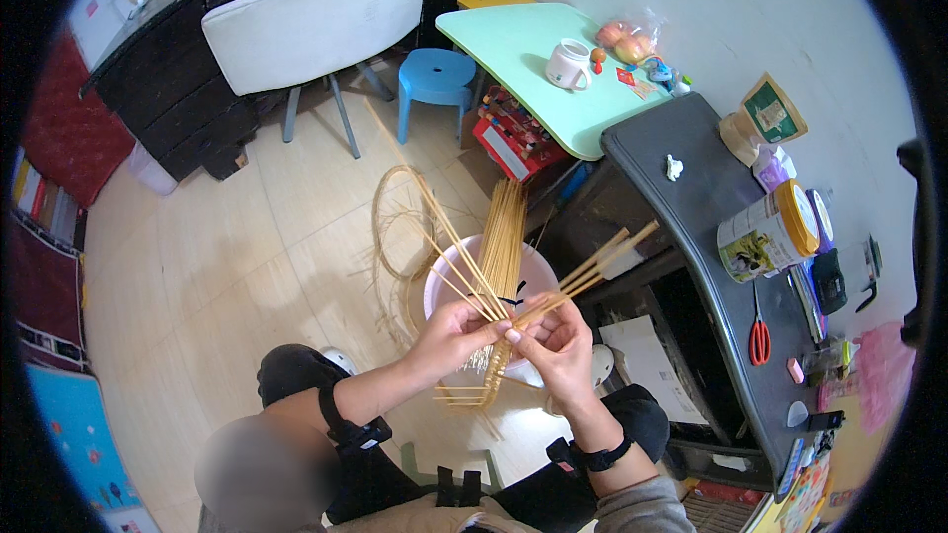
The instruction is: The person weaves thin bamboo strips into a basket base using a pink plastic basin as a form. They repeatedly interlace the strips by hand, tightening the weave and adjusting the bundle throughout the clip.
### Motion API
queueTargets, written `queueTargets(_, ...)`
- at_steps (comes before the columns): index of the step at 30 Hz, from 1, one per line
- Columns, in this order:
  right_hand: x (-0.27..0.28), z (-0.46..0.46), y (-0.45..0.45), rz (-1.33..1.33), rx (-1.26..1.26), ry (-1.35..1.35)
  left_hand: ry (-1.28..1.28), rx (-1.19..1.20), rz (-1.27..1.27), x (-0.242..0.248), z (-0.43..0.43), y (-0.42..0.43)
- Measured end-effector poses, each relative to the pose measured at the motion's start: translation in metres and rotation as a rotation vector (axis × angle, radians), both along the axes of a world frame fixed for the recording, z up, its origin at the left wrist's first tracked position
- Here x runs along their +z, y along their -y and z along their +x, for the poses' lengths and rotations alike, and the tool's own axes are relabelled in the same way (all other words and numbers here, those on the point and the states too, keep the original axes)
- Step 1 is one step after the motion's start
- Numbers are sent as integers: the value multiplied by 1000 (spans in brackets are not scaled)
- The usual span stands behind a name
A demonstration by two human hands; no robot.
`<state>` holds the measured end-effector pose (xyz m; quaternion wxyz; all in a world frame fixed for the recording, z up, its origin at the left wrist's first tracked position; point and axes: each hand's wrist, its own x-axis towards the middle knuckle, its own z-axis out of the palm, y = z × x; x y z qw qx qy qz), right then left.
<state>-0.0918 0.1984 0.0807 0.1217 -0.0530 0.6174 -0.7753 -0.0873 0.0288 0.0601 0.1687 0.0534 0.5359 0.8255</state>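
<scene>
Both hands meet over a pink basin [545, 266], pinching a narrow woven strip [495, 374] of pale straw or cane strands at its upper end. My left hand [461, 333] holds it from the left, its thumb on the weave, with long loose strands [452, 233] fanning up and left. My right hand [549, 333] grips it from the right, and more strands [611, 259] stick out up and right. Below the hands the strip hangs down, with short ends poking out to the left. A tied bundle of straight strands [503, 237] stands in the basin behind the hands.
Coiled strands [376, 229] lie on the tiled floor left of the basin. A black desk [689, 200] at the right bears red-handled scissors [759, 340] and a large tin [763, 237]. Beyond stand a green table [511, 37] with a mug [569, 65], a blue stool [437, 70] and a white chair [318, 22].
</scene>
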Motion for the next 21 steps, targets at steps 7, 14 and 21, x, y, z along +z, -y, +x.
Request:
queueTargets(7, 4, 0, 2, 48, -63, 86, 122, -15, 60, 9, -1, 4)
queueTargets(14, 9, -10, -12, 191, 98, 235, -9, 18, -133, 6, -1, 3)
queueTargets(21, 0, -8, -12, 187, -24, 132, 230, -32, 45, 2, -4, 5)
